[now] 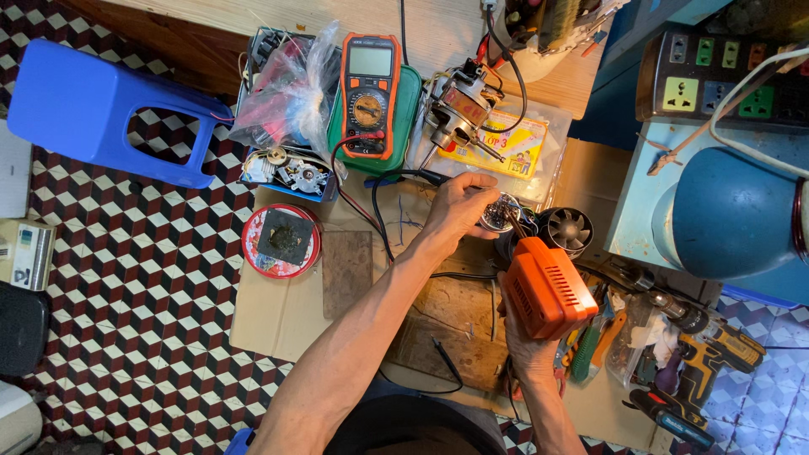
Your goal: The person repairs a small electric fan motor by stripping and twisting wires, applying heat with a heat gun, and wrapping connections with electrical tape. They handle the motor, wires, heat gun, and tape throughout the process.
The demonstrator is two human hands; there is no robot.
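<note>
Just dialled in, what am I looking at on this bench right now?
A person sits over a cluttered work surface on a tiled floor. The left hand steadies a small round metal part. The right hand grips an orange soldering gun, its tip aimed at that part. An orange multimeter lies above with leads trailing down, beside a bare fan motor. A red tin lid sits to the left.

Left hand (459, 206) fingers pinched; right hand (529, 345) gripping.
</note>
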